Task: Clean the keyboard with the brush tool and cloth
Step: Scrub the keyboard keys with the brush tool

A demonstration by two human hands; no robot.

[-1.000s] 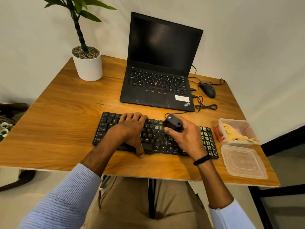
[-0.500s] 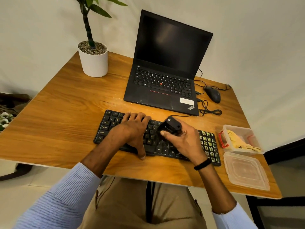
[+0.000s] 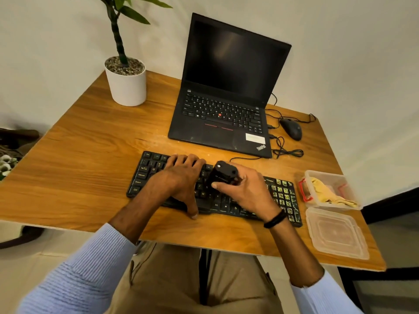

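Right hand [image 3: 246, 193] grips small black brush tool [image 3: 223, 175], slid leftward along black keyboard [image 3: 145, 177] at mid-frame, nearly beside flat, relaxed left hand [image 3: 181, 180] bracing keys. Brushing underway; yellow cloth [image 3: 326, 193] waits in clear plastic tub [image 3: 317, 173], right.

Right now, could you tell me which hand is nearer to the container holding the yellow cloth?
The right. The right hand grips the brush tool over the middle of the keyboard, toward the container; the left hand rests on its left half, farther away.

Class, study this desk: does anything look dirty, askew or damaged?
On the keyboard, the right-end keys carry yellowish-green marks, unlike the plain black keys elsewhere. The yellow cloth hangs over the rim of its open container.
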